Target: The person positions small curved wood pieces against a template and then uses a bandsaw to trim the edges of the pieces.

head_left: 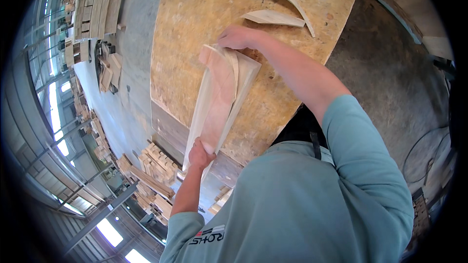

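A curved, pinkish wooden piece lies lengthwise on a longer pale board. Along its right side runs a narrow curved wooden strip. My left hand is closed around the near end of the curved piece, thumb on top. At the far end my right hand is bent over, its fingers curled down against the ends of the wood; what they pinch is hidden. Beyond it, on the worn wooden worktable, lie a thin curved offcut and a flat, pointed offcut.
The board's near end reaches past the table's near-left edge. Stacked wooden parts stand below on the left, with a larger pile of planks farther off. A cable loops over the floor at right.
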The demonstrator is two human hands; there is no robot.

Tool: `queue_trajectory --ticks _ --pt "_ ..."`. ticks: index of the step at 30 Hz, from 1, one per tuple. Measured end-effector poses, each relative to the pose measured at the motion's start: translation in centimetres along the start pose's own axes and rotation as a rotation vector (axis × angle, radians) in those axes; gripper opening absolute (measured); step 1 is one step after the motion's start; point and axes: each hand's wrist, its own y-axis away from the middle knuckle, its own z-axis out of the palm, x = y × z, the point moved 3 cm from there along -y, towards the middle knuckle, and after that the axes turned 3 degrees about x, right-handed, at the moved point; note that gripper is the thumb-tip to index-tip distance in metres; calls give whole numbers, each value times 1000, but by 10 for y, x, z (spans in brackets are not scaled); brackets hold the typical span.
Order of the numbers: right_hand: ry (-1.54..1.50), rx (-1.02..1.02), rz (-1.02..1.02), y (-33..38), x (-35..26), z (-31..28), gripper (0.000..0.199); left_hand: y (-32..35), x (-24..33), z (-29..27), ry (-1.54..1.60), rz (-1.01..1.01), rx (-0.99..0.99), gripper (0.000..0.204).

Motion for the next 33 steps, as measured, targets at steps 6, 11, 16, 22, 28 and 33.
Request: queue_trajectory --ticks 6,11,16,22,28,33 --pt "-255 98 65 26 12 1 27 -4 -3 -5 35 21 -15 89" --pt "-308 158 95 41 3 6 33 -2 -5 -1 65 27 2 85" --pt "-253 177 79 34 9 12 25 2 -2 -6 65 -3 -14 85" --pt "-341 178 148 40 4 9 33 1 -6 -8 90 -6 4 87" --pt "-384 214 156 49 4 13 25 5 -12 -4 150 27 39 86" --pt "-433 191 181 45 7 14 28 3 -19 4 153 81 94 83"
